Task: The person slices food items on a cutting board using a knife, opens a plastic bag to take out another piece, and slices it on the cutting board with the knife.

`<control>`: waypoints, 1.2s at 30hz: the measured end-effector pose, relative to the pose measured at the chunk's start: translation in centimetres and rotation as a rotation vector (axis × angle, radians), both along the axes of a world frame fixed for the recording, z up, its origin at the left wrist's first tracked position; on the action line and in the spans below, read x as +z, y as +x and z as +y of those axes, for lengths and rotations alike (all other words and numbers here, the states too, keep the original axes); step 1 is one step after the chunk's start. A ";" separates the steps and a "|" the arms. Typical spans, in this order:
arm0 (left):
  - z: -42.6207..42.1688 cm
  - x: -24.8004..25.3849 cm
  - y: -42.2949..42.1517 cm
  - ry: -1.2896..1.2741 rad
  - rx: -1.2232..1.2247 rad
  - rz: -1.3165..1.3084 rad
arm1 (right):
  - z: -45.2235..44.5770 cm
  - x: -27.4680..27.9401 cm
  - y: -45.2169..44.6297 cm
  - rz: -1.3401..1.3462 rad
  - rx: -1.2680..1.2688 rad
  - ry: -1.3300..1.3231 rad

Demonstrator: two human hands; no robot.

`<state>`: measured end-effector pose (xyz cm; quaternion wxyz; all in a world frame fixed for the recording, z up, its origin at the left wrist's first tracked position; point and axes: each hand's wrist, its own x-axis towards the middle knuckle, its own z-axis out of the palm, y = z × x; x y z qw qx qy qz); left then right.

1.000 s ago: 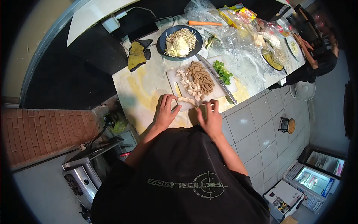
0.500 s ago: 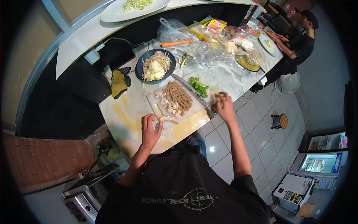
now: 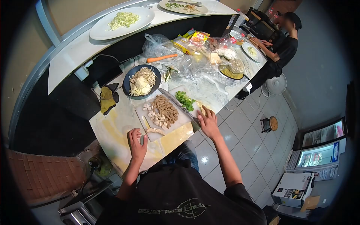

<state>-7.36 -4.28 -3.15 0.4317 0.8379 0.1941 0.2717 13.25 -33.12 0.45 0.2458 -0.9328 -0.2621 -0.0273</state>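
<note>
A white cutting board (image 3: 180, 128) holds brown strips (image 3: 165, 109), pale cubes (image 3: 159, 119) and a longer pale piece (image 3: 156, 131). My left hand (image 3: 137, 145) hovers by the board's near left corner, thumb and fingers apart, holding nothing. On the right, my right hand (image 3: 209, 124) has its fingers loosely spread at a yellowish piece (image 3: 203, 106); whether they touch it is hard to tell. A knife (image 3: 176, 100) lies across the board, its handle end close to that hand. Chopped greens (image 3: 185, 100) sit beyond the blade.
Behind the board stands a dark plate (image 3: 126, 79) of sprouts and shredded food. A carrot (image 3: 162, 58), plastic bags (image 3: 195, 60) and a yellow-black cloth (image 3: 108, 99) lie around. Plates (image 3: 98, 30) rest on the raised shelf. Another person (image 3: 287, 48) works at the far right.
The view has shifted, so the table appears lower and further left. My right fingers seem slightly nearer the yellowish piece. My left hand keeps about the same place beside the board.
</note>
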 end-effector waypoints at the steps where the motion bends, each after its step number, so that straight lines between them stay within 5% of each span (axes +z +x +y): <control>1: 0.0 -0.3 0.0 -0.001 0.000 -0.002 | -0.4 -0.1 -0.1 -0.002 0.000 -0.001; 16: 0.2 0.0 0.1 0.060 -0.013 -0.071 | 4.3 0.7 -1.4 -0.003 -0.142 -0.108; 27: 0.0 0.2 -0.1 0.040 0.021 -0.044 | 6.1 -0.8 -1.3 0.066 -0.013 -0.289; 36: 0.1 0.3 0.1 0.034 0.005 -0.057 | 6.2 -0.1 -2.8 0.063 -0.046 0.199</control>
